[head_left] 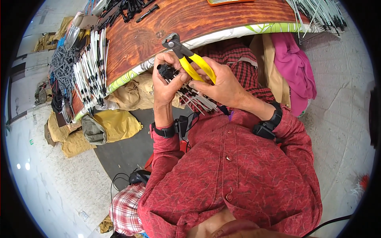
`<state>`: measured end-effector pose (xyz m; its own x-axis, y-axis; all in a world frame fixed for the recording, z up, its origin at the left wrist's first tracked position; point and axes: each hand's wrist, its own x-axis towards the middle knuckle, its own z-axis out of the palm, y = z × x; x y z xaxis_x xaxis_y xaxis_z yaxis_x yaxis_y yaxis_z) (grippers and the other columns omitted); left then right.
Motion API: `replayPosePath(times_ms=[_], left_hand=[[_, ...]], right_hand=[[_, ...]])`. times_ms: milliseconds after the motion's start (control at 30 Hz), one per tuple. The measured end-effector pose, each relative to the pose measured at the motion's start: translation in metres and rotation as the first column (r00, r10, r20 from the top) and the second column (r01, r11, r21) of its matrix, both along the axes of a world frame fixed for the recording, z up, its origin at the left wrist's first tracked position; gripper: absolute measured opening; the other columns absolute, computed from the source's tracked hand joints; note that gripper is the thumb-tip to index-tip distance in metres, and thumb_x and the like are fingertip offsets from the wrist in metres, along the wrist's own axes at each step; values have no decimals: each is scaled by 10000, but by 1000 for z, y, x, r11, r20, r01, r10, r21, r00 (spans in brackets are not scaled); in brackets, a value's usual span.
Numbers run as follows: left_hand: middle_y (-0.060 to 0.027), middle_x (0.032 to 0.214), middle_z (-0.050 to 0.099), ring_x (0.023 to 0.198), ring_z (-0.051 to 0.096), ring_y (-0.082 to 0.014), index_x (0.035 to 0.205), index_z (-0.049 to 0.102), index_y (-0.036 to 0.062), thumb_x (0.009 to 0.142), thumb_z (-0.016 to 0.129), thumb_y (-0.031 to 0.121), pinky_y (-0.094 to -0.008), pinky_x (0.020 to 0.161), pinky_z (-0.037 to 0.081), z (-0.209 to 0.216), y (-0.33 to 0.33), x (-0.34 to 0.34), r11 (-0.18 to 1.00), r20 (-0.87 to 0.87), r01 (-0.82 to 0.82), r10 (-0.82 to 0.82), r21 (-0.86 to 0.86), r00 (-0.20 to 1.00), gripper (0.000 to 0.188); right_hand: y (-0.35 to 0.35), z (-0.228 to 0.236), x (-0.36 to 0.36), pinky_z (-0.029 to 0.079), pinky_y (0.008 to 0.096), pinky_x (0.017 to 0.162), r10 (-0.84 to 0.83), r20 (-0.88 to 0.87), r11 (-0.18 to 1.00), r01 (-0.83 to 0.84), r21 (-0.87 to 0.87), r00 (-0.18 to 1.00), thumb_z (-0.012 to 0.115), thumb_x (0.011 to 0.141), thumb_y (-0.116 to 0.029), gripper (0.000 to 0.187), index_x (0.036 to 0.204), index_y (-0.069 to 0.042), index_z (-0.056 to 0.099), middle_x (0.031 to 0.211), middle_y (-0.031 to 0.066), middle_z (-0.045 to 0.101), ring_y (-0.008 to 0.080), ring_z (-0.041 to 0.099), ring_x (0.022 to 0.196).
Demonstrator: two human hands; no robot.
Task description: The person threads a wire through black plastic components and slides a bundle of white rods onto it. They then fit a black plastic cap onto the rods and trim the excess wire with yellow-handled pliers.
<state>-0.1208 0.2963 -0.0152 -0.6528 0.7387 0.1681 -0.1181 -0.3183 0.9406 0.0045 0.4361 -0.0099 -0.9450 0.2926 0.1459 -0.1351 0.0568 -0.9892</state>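
Note:
My right hand (224, 81) grips a pair of end-cutting pliers (184, 59) with yellow handles and a dark metal head. The pliers point up and to the left, their head just above my left hand (163, 87). That left hand is closed around a bundle of thin white cables with black ends (198, 101). The black ends cluster near my left thumb, while the white lengths trail down to the right over my lap. Both hands are close together, in front of the table edge. Fingers partly hide where the pliers and the bundle meet.
A wooden table (139, 41) with a patterned cloth edge spans the front. White cables with black parts lie at its left (93, 65) and right ends (321, 16). Black pieces (127, 10) and an orange-rimmed tray (230, 1) sit farther back. Yellow sacks (121, 125) stand lower left.

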Motion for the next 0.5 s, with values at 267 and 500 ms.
replayPosePath(times_ms=[267,500], left_hand=[[-51,998,440,872,504,-143,1101,426,82,718,689,-31,-285,817,447,-6,-2,-3,995,40,52,-55,81,998,478],[-48,1002,430,861,478,-142,1112,411,77,696,645,-55,-290,825,439,-4,4,-2,976,-6,127,-128,178,992,495]], right_hand=[[0,-6,1,537,250,649,73,60,991,-65,-121,996,690,899,-40,376,1242,11,545,993,54,694,83,636,779],[5,2,-10,550,272,710,-132,-133,989,138,44,982,720,880,-52,373,1214,-3,561,1004,54,711,103,667,819]])
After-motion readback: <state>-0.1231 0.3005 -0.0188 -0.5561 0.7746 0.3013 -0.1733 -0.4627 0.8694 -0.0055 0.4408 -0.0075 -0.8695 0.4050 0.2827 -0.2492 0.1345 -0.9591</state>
